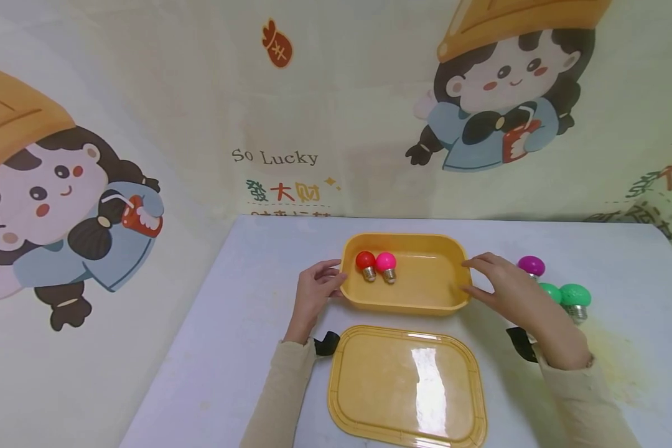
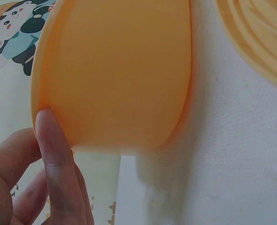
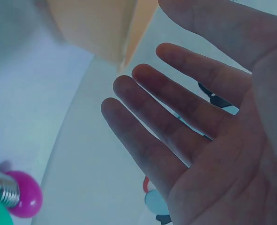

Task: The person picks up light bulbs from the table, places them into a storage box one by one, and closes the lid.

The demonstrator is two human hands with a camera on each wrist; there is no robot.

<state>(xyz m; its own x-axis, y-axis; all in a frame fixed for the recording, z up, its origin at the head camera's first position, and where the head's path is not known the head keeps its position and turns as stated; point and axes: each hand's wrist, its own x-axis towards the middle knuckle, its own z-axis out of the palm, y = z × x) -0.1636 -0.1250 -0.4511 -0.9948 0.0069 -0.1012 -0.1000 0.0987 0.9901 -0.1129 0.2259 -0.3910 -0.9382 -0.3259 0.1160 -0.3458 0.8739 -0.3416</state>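
Observation:
A yellow plastic box (image 1: 425,274) is in the middle of the head view. Inside its left part lie a red light bulb (image 1: 365,260) and a pink light bulb (image 1: 386,262), side by side with their metal screw bases toward me. My left hand (image 1: 312,291) pinches the box's left rim between thumb and fingers; the left wrist view shows the fingertips at the box wall (image 2: 115,75). At the box's right end is my right hand (image 1: 512,289), its fingers extended and spread. In the right wrist view, the palm (image 3: 218,178) holds nothing.
A flat yellow lid (image 1: 381,386) lies on the white table (image 1: 201,361) in front of the box. Right of my right hand are a purple bulb (image 1: 531,266) and two green bulbs (image 1: 575,295), partly hidden by the hand. A printed cloth (image 1: 358,124) hangs behind the table.

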